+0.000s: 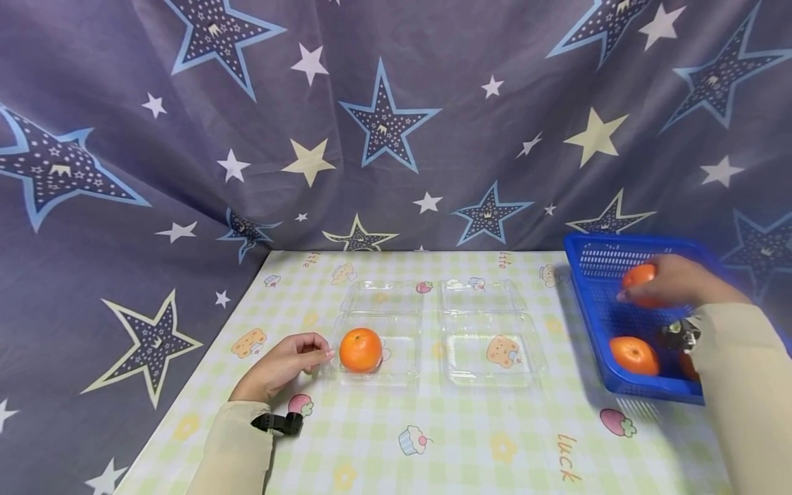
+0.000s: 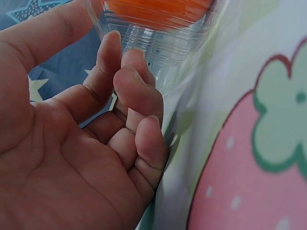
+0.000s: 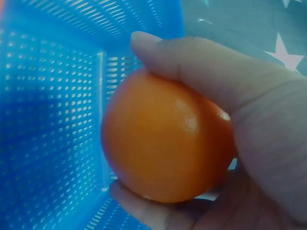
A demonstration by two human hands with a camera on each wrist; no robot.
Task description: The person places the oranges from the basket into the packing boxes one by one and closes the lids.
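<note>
An orange sits in the grip of the right hand, at the right of the head view, above the inside of a blue basket. In the right wrist view the thumb lies along the upper side of the fruit and fingers curl beneath it, so the hand pinches it from both sides. Lower in the basket rests a second orange, with part of another orange showing beside the right sleeve.

Left of centre, an orange lies in the left part of a clear container whose lid is folded open toward the back. The left hand is just beside that container's left edge, fingers loosely bent; whether it pinches the rim I cannot tell. A black strap crosses the left cuff.

To the right, near the centre, stands a matching clear container, also open. Everything rests on a surface covered in a green checked print with strawberries and cupcakes. A dark cloth with stars hangs across the upper frame and down the left.
</note>
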